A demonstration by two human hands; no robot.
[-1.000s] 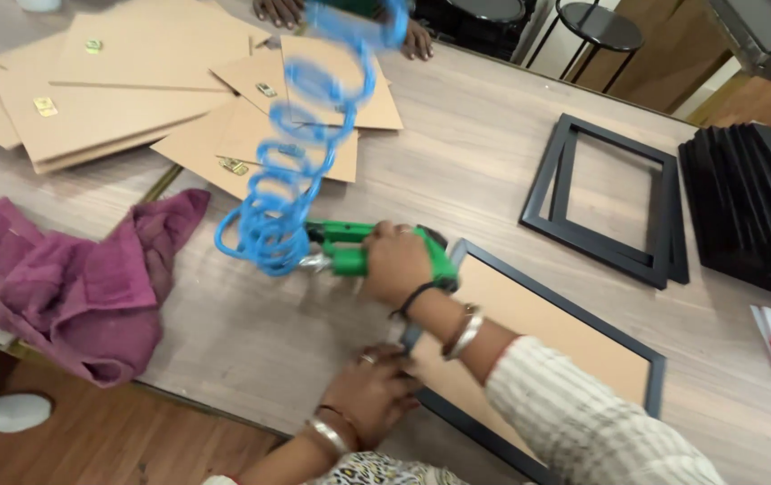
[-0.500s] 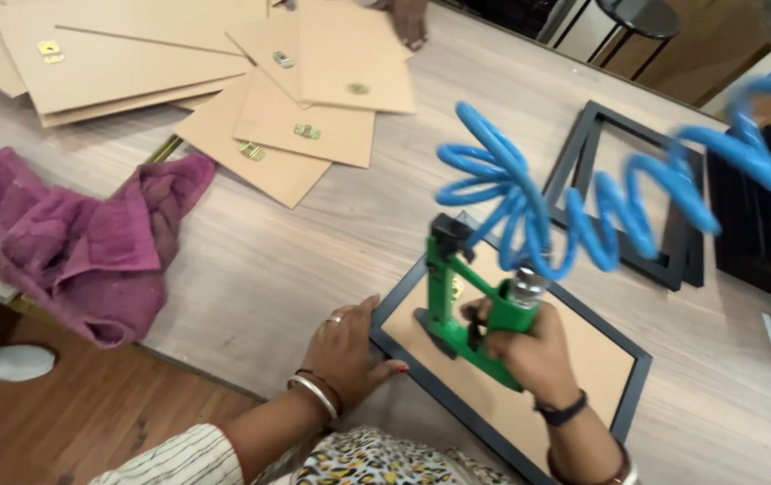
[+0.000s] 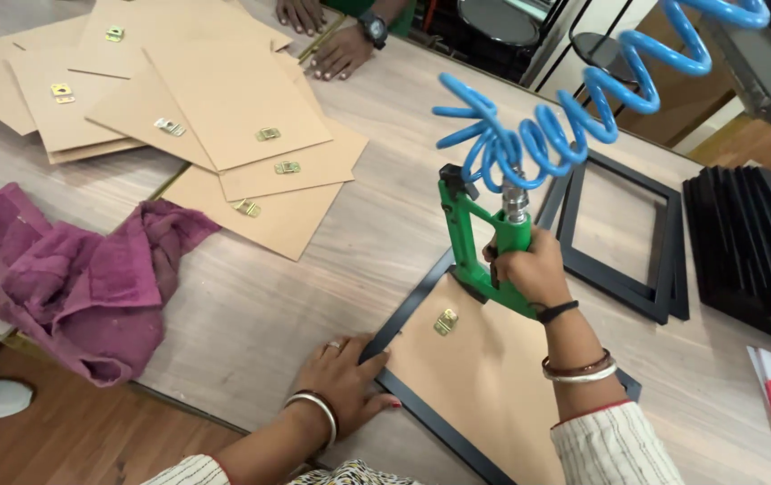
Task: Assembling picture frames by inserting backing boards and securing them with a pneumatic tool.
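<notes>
**Stapler upright at the frame's upper edge**

Raised since the earlier frame, the green pneumatic stapler (image 3: 480, 242) stands nose-down on the black picture frame (image 3: 421, 404), lower centre. Right hand (image 3: 529, 269) wraps its handle; left hand (image 3: 345, 382) presses flat on the frame's corner.

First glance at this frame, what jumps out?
The bright green pneumatic tool, upright in the right hand at centre, its nose on the brown backing board of a black picture frame, with a coiled blue air hose running up to the top right. The left hand lies flat at the frame's near corner. A crumpled magenta cloth lies on the left.
</notes>
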